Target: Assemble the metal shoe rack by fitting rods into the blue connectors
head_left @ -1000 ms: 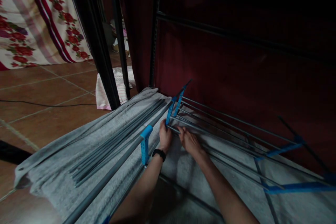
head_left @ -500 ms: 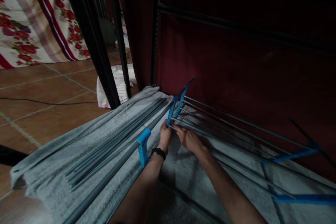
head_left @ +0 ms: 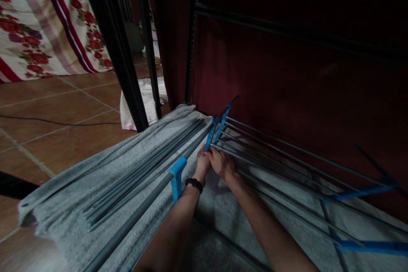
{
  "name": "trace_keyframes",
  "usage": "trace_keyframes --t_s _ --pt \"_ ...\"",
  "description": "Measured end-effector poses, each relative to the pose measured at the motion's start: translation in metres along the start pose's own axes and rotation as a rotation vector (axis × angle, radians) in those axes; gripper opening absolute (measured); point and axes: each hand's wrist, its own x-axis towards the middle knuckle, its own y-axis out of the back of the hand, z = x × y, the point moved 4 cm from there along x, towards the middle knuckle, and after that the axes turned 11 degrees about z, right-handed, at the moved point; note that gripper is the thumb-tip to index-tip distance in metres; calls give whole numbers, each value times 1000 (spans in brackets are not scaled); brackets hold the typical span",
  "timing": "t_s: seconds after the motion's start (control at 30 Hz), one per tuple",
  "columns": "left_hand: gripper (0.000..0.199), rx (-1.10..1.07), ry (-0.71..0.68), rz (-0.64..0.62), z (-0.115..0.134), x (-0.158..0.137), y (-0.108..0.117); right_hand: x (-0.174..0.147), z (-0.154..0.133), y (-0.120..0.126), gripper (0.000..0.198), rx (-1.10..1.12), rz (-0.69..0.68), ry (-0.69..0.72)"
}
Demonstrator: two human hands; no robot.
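Observation:
My left hand (head_left: 203, 160), with a black band on its wrist, is closed around the lower end of a perforated blue plastic bracket (head_left: 210, 136). Pressed close beside it, my right hand (head_left: 222, 163) has its fingers bunched at the same bracket end; its fingertips are partly hidden, and what they pinch cannot be made out. The bracket hangs on a thick grey pole (head_left: 127, 225) that slants up past my left arm. A second blue bracket (head_left: 176, 177) sits nearer on that pole. Thin grey rods (head_left: 270, 159) stretch right from the far brackets to a blue crosspiece (head_left: 372, 245).
Several loose grey rods (head_left: 143, 174) lie bundled on a grey blanket (head_left: 60, 208) at the left. A black metal post (head_left: 123, 51) stands beyond it, with brown floor tiles (head_left: 79, 144) and a floral cloth (head_left: 60, 21) behind. Dark red fabric (head_left: 270, 72) hangs at the back.
My right hand has moved left along the rod end, up against my left hand at the bracket. The whole view has shifted slightly; my left hand keeps its hold.

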Motion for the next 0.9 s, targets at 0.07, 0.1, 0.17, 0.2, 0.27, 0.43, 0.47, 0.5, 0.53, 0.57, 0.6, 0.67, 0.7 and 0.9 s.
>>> trace_keyframes --t_s 0.07,0.1,0.17,0.2,0.27,0.43,0.47,0.5,0.53,0.57,0.6,0.67,0.7,0.9 --pt "17 6 -8 -4 0 0 1 3 5 0 43 4 -7 12" --pt "18 11 -14 -8 1 -1 1 5 7 1 43 6 -2 21" --pt "20 33 -34 -22 5 -3 2 7 11 1 42 7 15 45" --pt "21 52 -47 -26 6 -3 2 7 11 0 42 4 26 56" --pt "25 93 -71 -22 8 -5 3 6 11 -2 43 -6 38 79" --pt "29 118 -76 -13 5 -5 4 1 9 -9 42 -17 21 97" --pt "28 111 -73 -22 5 -5 4 1 9 -9 41 -5 21 105" --pt "28 103 -71 -31 5 -5 3 2 9 -10 41 8 22 112" --pt "29 95 -69 -40 5 -4 3 2 10 -10 41 18 21 112" --pt "29 89 -67 -45 5 -4 3 3 11 -11 41 24 19 109" --pt "29 85 -65 -49 6 -4 3 4 12 -11 41 29 20 104" --pt "28 84 -58 -58 6 -4 3 6 14 -12 42 47 17 99" --pt "27 84 -53 -64 6 -5 3 7 14 -12 42 62 8 99" --pt "32 73 -51 -71 9 -6 4 7 13 -7 39 104 -18 70"
